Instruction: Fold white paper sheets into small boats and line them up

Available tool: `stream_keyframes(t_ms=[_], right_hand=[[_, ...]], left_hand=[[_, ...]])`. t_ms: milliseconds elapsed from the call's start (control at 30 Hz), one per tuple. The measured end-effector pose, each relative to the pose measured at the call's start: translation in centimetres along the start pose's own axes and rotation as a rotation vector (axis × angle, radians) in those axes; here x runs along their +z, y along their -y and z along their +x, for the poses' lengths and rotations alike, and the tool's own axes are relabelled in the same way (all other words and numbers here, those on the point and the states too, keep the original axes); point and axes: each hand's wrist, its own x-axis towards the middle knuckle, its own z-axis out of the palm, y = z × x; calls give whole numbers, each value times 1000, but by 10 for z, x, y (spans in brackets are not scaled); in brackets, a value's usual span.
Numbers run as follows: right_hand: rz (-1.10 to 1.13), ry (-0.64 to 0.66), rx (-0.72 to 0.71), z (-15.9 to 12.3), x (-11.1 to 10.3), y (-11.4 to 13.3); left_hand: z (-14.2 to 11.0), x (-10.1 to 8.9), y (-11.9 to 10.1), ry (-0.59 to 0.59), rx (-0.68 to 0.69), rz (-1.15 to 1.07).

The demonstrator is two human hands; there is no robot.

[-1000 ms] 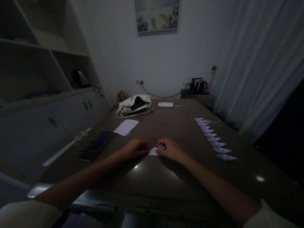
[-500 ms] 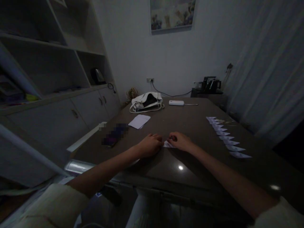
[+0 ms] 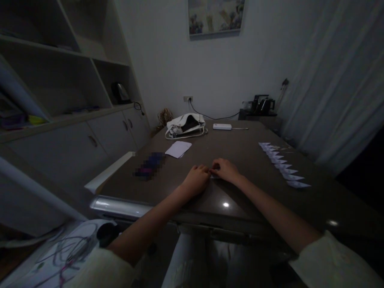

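A small white paper (image 3: 215, 176) is pinched low on the counter (image 3: 192, 204) between the left hand (image 3: 196, 180) and right hand (image 3: 225, 169), fingers drawn close, seemingly so its fold is kept flat and steady.

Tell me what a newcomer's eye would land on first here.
Probably the slanting row of folded white paper pieces on the right side of the table. Next, the left hand and right hand, close together over a small white paper near the front edge. Then the slouched white handbag toward the back, its dark opening showing.
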Motion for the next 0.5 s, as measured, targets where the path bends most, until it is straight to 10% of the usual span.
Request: stream_keyframes(t_ms=[500], right_hand=[[116,-118,-16,1,9,-12]], left_hand=[[-7,6,-21,-67,-277,-13]])
